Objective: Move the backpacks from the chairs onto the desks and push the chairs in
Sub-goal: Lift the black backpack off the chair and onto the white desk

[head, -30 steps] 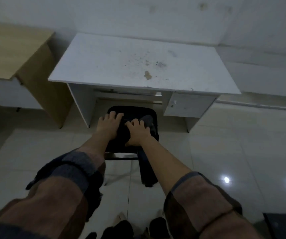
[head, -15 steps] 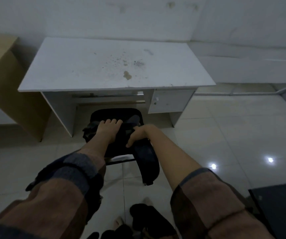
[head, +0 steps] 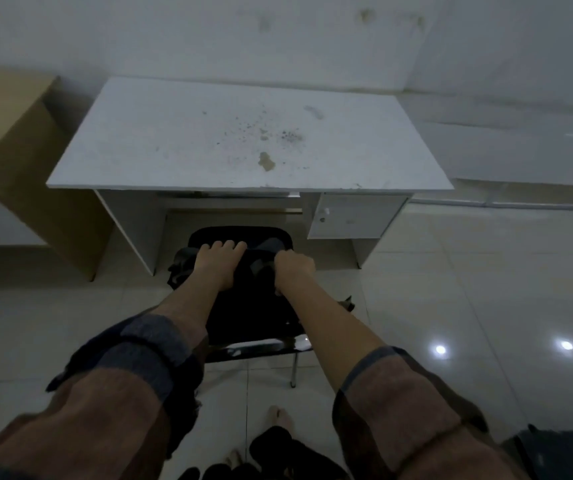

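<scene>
A black backpack (head: 250,299) sits on a dark chair (head: 261,348) that stands just in front of the white desk (head: 243,140). My left hand (head: 217,263) grips the top of the backpack on its left side, fingers curled over the edge. My right hand (head: 293,268) is closed in a fist round the top of the backpack on its right side. The bag hides most of the chair's seat; a shiny front rail and one metal leg (head: 293,370) show below it. The desk top is bare apart from stains.
A wooden desk (head: 11,147) stands at the left, close beside the white desk. The white desk has a small cupboard door (head: 351,216) at its right. A dark object (head: 569,452) fills the bottom right corner. My feet (head: 278,415) stand on glossy tiled floor.
My right hand has gone from resting on the bag to gripping its top. The backpack's lower part, which hung off the chair's front, has come up. The view shifted slightly.
</scene>
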